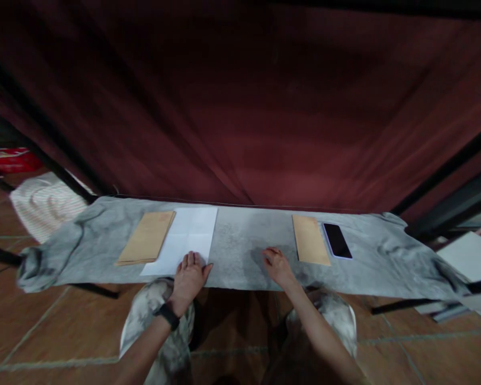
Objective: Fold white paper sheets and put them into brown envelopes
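Note:
My left hand (189, 279) lies flat with fingers stretched out on the near edge of a white sheet of paper (188, 238). A stack of brown envelopes (147, 244) lies just left of that sheet. My right hand (277, 264) rests on the grey cloth-covered table (244, 243), fingers curled loosely down, holding nothing. A single brown envelope (309, 239) lies a little to the right of that hand. A black phone (336, 240) lies beside the envelope. A black watch sits on my left wrist.
A dark red curtain (240, 107) hangs right behind the table. Black frame bars run at both sides. A striped cloth (44, 206) and a red object (8, 159) lie at far left, white boards (471, 256) at far right. Tiled floor below.

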